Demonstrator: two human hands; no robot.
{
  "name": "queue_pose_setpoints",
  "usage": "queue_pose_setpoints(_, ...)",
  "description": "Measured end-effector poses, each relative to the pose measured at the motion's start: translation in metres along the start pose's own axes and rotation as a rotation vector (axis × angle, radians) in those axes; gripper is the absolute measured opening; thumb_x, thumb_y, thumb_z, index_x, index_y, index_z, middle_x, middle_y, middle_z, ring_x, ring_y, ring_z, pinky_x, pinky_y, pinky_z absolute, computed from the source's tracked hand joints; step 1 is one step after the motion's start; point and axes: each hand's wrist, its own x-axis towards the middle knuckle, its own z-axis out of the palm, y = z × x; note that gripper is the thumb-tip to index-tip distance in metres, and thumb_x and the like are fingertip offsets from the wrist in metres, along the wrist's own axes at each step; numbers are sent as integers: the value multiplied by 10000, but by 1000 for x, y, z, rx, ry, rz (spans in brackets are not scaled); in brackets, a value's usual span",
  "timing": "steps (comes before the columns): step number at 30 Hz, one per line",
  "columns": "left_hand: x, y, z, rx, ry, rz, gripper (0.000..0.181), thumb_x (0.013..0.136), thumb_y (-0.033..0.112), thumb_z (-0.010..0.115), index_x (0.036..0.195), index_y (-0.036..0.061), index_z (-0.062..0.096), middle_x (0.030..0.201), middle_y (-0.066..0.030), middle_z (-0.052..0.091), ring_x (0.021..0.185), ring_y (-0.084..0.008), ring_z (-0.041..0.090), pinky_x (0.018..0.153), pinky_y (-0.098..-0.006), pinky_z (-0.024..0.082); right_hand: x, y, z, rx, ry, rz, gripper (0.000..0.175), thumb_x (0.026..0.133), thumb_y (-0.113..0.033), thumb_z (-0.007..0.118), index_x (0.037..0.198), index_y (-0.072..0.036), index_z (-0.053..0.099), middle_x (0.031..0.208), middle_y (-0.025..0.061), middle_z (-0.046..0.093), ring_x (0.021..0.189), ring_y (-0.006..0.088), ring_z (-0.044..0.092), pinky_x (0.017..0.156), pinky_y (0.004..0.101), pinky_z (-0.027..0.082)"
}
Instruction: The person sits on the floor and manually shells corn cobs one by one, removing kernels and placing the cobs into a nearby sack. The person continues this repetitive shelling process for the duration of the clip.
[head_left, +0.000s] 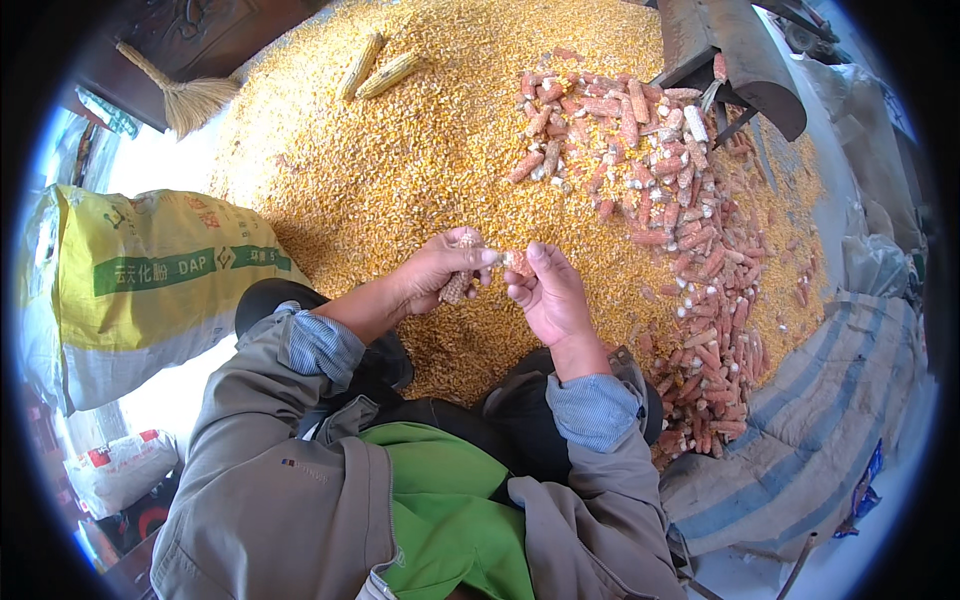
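Note:
My left hand (450, 271) holds a brownish corn cob (457, 283), its thumb stretched toward a second piece. Between the fingertips of my right hand (551, 289) is a short reddish cob piece (517, 262), and the thumb of my left hand reaches its pale end. Both hands are over a wide heap of loose yellow corn kernels (450, 172). Two ears of corn (362, 66) with kernels on them rest on the heap beyond my hands. Many bare reddish cobs (697, 247) are piled along the right side.
A straw broom (191, 101) lies at the upper left, above a yellow-and-white woven sack (157, 270). A metal chute (739, 60) overhangs the cobs at the upper right. A blue-striped woven sheet (810, 427) spreads at the lower right; a white bag (124, 469) sits lower left.

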Motion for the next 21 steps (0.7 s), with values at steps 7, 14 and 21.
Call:
queue_pose_setpoints(7,-2,0,5,221,-59,56,566,843,89,848,1355,85,608,929,-23,720,813,-103,680,634,-261,535,5,8,-6,-79,169,3,258,1005,-394,707,983,-152,618,810,-16,674,613,105,634,513,251,514)
queue_pose_setpoints(14,3,-12,2,500,-135,149,415,865,316,852,1188,84,734,1004,-30,780,869,-87,695,678,-254,542,7,27,-10,-449,120,-281,279,996,-325,727,954,-102,566,782,16,617,593,100,567,490,255,452)
queue_pose_setpoints(21,-7,-19,13,391,-77,453,266,893,72,818,1137,22,725,1018,-43,740,929,-119,671,826,-286,548,5,17,-7,-527,16,-320,262,1034,-302,673,1017,-72,546,825,40,637,621,104,596,519,265,515)
